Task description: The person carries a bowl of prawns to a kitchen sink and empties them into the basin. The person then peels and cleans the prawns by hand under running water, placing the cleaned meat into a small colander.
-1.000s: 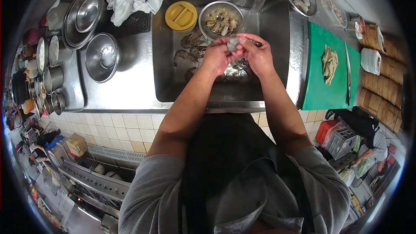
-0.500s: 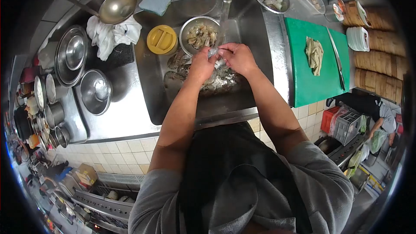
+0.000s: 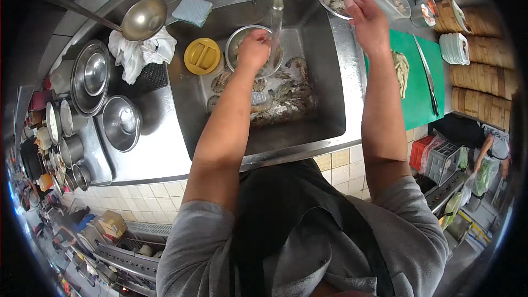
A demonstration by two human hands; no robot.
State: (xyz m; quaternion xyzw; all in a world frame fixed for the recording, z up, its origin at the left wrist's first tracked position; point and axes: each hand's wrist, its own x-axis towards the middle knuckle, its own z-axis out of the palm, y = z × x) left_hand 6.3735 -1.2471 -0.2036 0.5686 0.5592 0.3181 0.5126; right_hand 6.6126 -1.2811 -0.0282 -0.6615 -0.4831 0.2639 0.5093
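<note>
My left hand (image 3: 255, 50) is over the metal bowl (image 3: 234, 45) in the sink, beside the running tap (image 3: 276, 11). Its fingers are curled, and what they hold, if anything, is hidden. At the upper right, my right hand (image 3: 367, 19) is by the rim of a metal bowl (image 3: 330, 1) of peeled shrimp, its fingers apart and nothing seen between them. Unpeeled shrimp (image 3: 286, 96) lie on the sink floor. A yellow round lid-like object (image 3: 202, 56) sits left of the sink bowl.
A knife (image 3: 426, 71) and a cloth (image 3: 400, 72) lie on the green board (image 3: 415, 113). Left of the sink (image 3: 322, 115) are an empty metal bowl (image 3: 121, 124), a ladle (image 3: 144, 19) and white cloths (image 3: 129, 58). Another person (image 3: 495, 146) is at far right.
My hands, together over the sink with a shrimp, have parted. The left has moved up to the sink bowl, the right up and right to the shrimp bowl. The view has shifted.
</note>
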